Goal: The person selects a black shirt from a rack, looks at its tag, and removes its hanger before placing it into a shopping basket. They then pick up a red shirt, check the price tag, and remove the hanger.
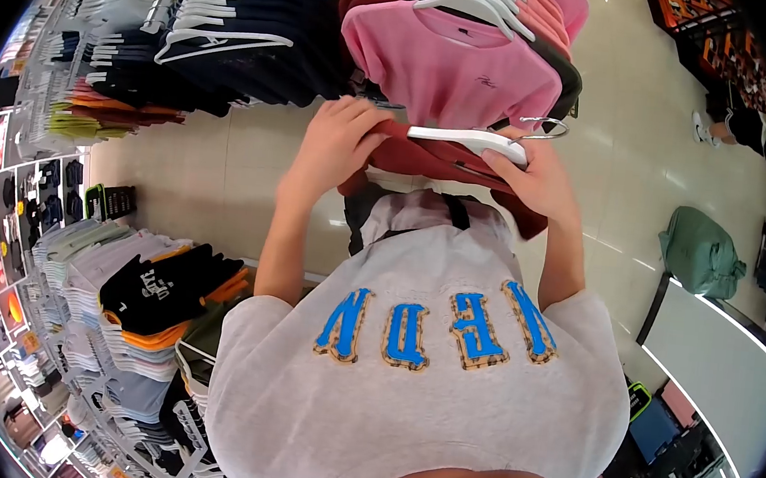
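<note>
A dark red T-shirt (pixel 428 156) hangs across the front of my body on a white hanger (pixel 457 138) with a metal hook. My right hand (pixel 537 175) is closed around the hanger's right side and the cloth, thumb on top, close to the hook. At the other shoulder of the shirt, my left hand (pixel 345 139) pinches the red fabric with bent fingers. The left end of the hanger is hidden under the cloth. Just beyond my hands, a pink T-shirt (pixel 456 57) faces me at the front of a hanging row.
Dark navy shirts (pixel 255 33) on white hangers fill a rack at the upper left. Folded shirts, a black one (pixel 166 287) on top, lie at the lower left. A green bag-like bundle (pixel 703 251) rests by a white counter (pixel 713 354). Another person's legs (pixel 735 125) show at the right.
</note>
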A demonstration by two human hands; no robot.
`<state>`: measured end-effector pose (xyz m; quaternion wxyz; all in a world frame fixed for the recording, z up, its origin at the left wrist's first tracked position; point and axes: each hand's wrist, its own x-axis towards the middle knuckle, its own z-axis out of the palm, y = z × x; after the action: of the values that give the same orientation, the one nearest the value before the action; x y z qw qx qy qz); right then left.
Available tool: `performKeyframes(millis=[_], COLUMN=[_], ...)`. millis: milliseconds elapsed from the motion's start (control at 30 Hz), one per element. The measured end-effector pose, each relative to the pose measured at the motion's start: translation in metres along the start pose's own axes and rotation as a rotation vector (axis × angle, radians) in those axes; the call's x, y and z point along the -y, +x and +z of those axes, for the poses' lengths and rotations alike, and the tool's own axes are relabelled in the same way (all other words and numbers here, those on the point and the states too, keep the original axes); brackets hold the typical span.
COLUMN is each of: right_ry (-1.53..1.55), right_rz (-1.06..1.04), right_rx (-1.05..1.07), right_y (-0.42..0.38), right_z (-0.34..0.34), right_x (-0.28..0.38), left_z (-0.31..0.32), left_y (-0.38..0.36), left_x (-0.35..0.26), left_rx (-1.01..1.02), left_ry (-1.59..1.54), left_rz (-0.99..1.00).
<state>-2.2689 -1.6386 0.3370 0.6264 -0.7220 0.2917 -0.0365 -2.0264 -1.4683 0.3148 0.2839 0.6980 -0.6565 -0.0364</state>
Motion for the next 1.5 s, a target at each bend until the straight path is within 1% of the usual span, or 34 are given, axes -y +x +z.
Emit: performKeyframes(millis=[33,67,100,133,167,233,267,300,333,400,467,533,633,700,767,800,867,900,933,1000,1067,1133,1167,1200,1233,1267,1333,1367,1400,1467,1500], right_ry=[-0.076,-0.152,-0.125,-0.128,-0.119,-0.112,-0.116,-0.121,-0.124,-0.246,-0.234,-0.268,-0.258,-0.252,-0.149,-0.081,-0.154,-0.114,-0.047,-0.068,-0.029,-0.007,0.014,0.036,-0.012,-0.011,-0.055,-0.039,-0.039,-0.115,-0.114], right_rz=[-0.047,-0.094,-0.152,-0.151,-0.137,-0.125,-0.082,-0.038,-0.042,-0.187,-0.226,-0.163,-0.190,-0.200,-0.252,-0.106,-0.158,-0.075,-0.156,-0.236,-0.028,-0.048,-0.067,-0.085,-0.152,-0.151,-0.117,-0.089,-0.091,-0.094,-0.095], right_rx=[-0.061,-0.125,-0.158,-0.158,-0.145,-0.129,-0.127,-0.124,-0.121,-0.195,-0.220,-0.199,-0.153,-0.125,-0.086,0.019,0.027,0.099,0.166,0.195,0.302,0.263,0.226,0.188,0.049,0.045,0.143,0.185,0.184,0.181,0.178], right_y=[0.002,0.005,0.008,0.007,0.005,0.003,0.004,0.004,0.007,0.020,0.027,0.030,0.032,0.030,0.027,0.018,0.018,0.015,0.021,0.015,0.005,0.008,0.009,0.008,-0.001,0.000,0.001,-0.001,-0.003,-0.005,-0.007], right_z=[0.004,0.007,0.012,0.013,0.015,0.017,0.018,0.018,0.017,0.006,-0.002,-0.011,-0.016,-0.011,0.003,0.007,0.017,0.021,0.029,0.047,0.061,0.064,0.067,0.068,0.065,0.062,0.050,0.045,0.040,0.031,0.025], right_x=[-0.004,-0.009,-0.016,-0.016,-0.011,-0.010,-0.012,-0.014,-0.016,-0.019,-0.013,0.004,0.008,0.005,-0.001,0.013,-0.002,0.003,-0.016,-0.021,-0.015,-0.032,-0.033,-0.031,-0.027,-0.029,-0.034,-0.034,-0.035,-0.036,-0.036], left_z=[0.007,0.013,0.020,0.028,0.036,0.052,0.056,0.057,0.058,0.056,0.053,0.053,0.056,0.058,0.058,0.059,0.066,0.070,0.072,0.072,0.071,0.074,0.075,0.078,0.081,0.081,0.077,0.071,0.066,0.060,0.054], left_y=[0.004,0.005,0.006,0.007,0.007,0.006,0.007,0.007,0.007,0.007,0.003,-0.002,-0.008,-0.013,-0.017,-0.019,-0.021,-0.023,-0.025,-0.028,-0.030,-0.033,-0.036,-0.040,-0.045,-0.047,-0.052,-0.053,-0.055,-0.059,-0.060], left_x=[-0.001,-0.006,-0.014,-0.023,-0.031,-0.038,-0.039,-0.039,-0.039,-0.039,-0.037,-0.037,-0.035,-0.033,-0.032,-0.030,-0.020,-0.015,-0.008,0.003,0.008,0.016,0.020,0.024,0.030,0.033,0.040,0.039,0.038,0.038,0.037], left_rx=[-0.084,-0.091,-0.132,-0.169,-0.156,-0.053,-0.006,-0.012,-0.030,-0.054,-0.043,-0.053,-0.076,-0.126,-0.157,-0.188,-0.221,-0.249,-0.249,-0.213,-0.199,-0.204,-0.194,-0.191,-0.213,-0.234,-0.206,-0.149,-0.092,-0.088,-0.020], left_ry=[0.053,0.055,-0.018,-0.093,-0.100,-0.115,-0.134,-0.131,-0.100,-0.069,-0.028,-0.007,-0.014,-0.028,-0.022,-0.018,0.027,0.068,0.069,0.107,0.082,0.165,0.269,0.268,0.200,0.131,0.169,0.076,-0.016,0.009,-0.052], left_rz=[0.049,0.050,0.047,0.043,0.064,0.076,0.074,0.073,0.060,0.049,-0.032,-0.054,-0.089,-0.119,-0.152,-0.179,-0.213,-0.241,-0.241,-0.241,-0.232,-0.283,-0.304,-0.303,-0.404,-0.503,-0.533,-0.608,-0.682,-0.654,-0.680])
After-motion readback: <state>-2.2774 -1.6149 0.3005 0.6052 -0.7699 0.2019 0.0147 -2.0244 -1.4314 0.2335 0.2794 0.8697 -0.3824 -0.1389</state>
